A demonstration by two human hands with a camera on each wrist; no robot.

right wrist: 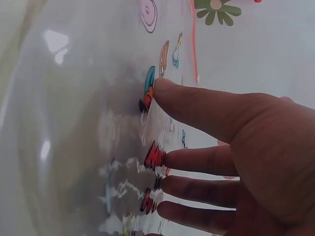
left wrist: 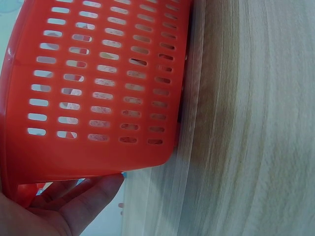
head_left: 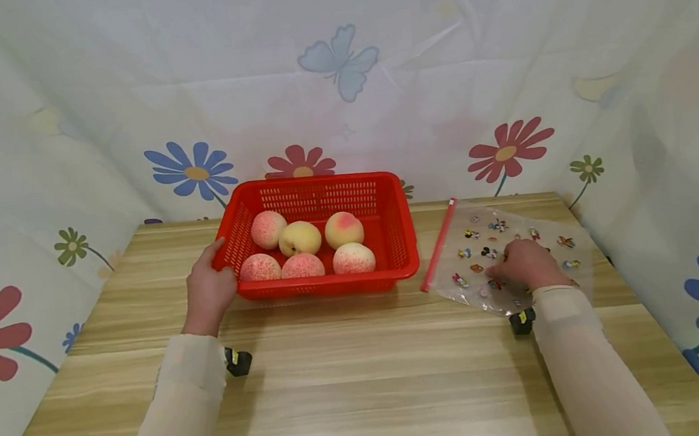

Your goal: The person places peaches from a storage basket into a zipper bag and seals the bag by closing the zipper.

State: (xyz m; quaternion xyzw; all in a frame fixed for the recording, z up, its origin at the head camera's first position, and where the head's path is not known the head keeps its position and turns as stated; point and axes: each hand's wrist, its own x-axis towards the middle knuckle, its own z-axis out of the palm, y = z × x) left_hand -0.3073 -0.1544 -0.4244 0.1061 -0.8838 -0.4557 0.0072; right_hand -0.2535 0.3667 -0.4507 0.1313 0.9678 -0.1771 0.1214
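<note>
A red plastic basket (head_left: 325, 288) with slotted sides stands toward the back of the table, holding several peaches (head_left: 300, 239) in pink and pale yellow. My left hand (head_left: 210, 291) grips its rim at the near left corner; in the left wrist view the fingers (left wrist: 93, 201) reach under the rim beside the slotted wall. To the right of the basket lies a clear zip bag (head_left: 451, 285) with a red zip strip and small cartoon prints. My right hand (head_left: 532, 265) rests on it, thumb and fingertips spread against the film, as the right wrist view shows.
The wood-grain table (head_left: 365, 378) extends in front of the basket and bag. Flower-printed white cloth (head_left: 340, 120) rises behind the table and along both sides. A small black device (head_left: 238, 361) sits at the left wrist, another black device (head_left: 522, 321) at the right wrist.
</note>
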